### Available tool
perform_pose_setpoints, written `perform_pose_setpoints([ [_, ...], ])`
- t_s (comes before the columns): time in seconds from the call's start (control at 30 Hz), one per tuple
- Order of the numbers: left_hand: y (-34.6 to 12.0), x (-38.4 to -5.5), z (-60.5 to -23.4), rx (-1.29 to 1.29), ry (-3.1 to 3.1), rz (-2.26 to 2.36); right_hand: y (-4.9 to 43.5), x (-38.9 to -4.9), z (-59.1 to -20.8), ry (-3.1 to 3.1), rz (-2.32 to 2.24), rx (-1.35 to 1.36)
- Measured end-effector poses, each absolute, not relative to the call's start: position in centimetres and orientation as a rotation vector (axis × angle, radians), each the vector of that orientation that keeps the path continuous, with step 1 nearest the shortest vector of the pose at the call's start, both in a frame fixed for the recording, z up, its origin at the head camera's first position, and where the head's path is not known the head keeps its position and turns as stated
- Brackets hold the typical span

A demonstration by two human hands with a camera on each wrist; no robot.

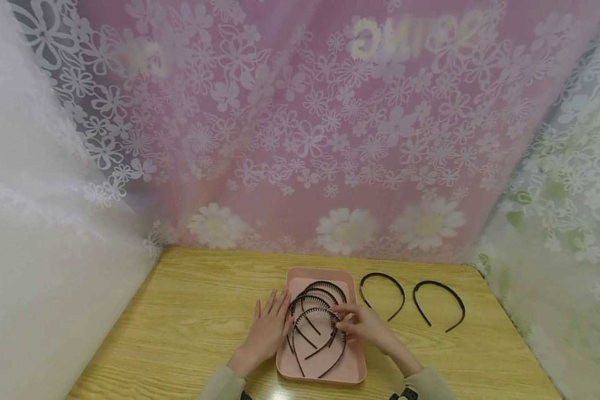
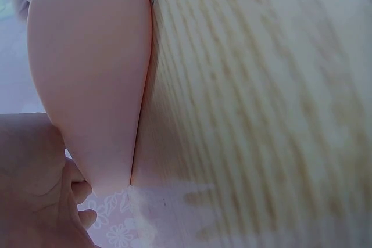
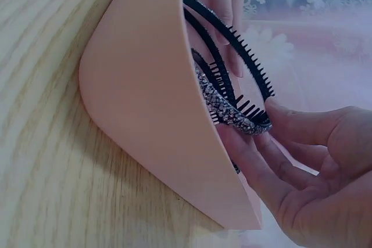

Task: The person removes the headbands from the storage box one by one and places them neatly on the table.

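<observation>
A pink tray (image 1: 321,381) holds several black toothed headbands (image 1: 325,285), overlapping one another. My left hand (image 1: 269,332) rests on the tray's left edge with its fingers straight. In the left wrist view, part of that hand (image 2: 29,178) shows beside the tray's outer wall (image 2: 87,74). Over the tray's right side, my right hand (image 1: 362,325) pinches a headband between thumb and fingers. From the right wrist, this black headband (image 3: 250,62) shows its comb teeth, and a headband with a glittery, stone-covered band (image 3: 226,108) lies close against the fingers.
Two more black headbands, one nearer the tray (image 1: 403,294) and one farther right (image 1: 463,308), lie on the wooden table (image 1: 195,311). A pink floral curtain (image 1: 300,139) hangs behind the table, with pale sheets at both sides.
</observation>
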State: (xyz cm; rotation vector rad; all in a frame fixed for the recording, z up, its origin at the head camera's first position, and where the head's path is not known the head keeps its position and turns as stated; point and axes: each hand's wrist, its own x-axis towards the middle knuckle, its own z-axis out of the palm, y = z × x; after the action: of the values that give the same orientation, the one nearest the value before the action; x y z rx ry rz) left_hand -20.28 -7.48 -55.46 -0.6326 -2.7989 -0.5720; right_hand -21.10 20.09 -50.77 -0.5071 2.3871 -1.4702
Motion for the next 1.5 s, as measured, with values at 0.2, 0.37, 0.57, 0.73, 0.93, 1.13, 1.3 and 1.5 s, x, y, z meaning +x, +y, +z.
perform_pose_setpoints([
  [0.2, -7.5, -20.2, -55.4, -0.657, -2.76, -0.594, 20.6, -21.0, -50.8, 2.265, -1.547, -0.487],
  [0.37, -7.5, -20.1, -55.0, -0.64, -2.804, -0.569, 20.9, -21.0, -51.0, 2.259, -1.549, -0.456],
  [0.57, -7.5, -20.3, -54.9, -0.625, -2.835, -0.55, 20.8, -20.9, -51.0, 2.248, -1.581, -0.447],
  [0.73, -7.5, -20.2, -55.1, -0.625, -2.836, -0.548, 20.9, -20.9, -50.8, 2.277, -1.589, -0.432],
  [0.93, -7.5, -20.2, -55.1, -0.615, -2.845, -0.553, 21.2, -21.3, -50.5, 2.379, -1.575, -0.419],
  [1.13, -7.4, -20.2, -55.1, -0.615, -2.847, -0.546, 21.8, -21.8, -49.5, 2.451, -1.59, -0.41],
  [1.3, -7.4, -20.3, -55.1, -0.615, -2.841, -0.548, 22.6, -22.2, -48.4, 2.433, -1.646, -0.446],
  [1.5, -7.5, -20.4, -55.2, -0.612, -2.847, -0.547, 23.4, -22.6, -47.6, 2.457, -1.639, -0.419],
])
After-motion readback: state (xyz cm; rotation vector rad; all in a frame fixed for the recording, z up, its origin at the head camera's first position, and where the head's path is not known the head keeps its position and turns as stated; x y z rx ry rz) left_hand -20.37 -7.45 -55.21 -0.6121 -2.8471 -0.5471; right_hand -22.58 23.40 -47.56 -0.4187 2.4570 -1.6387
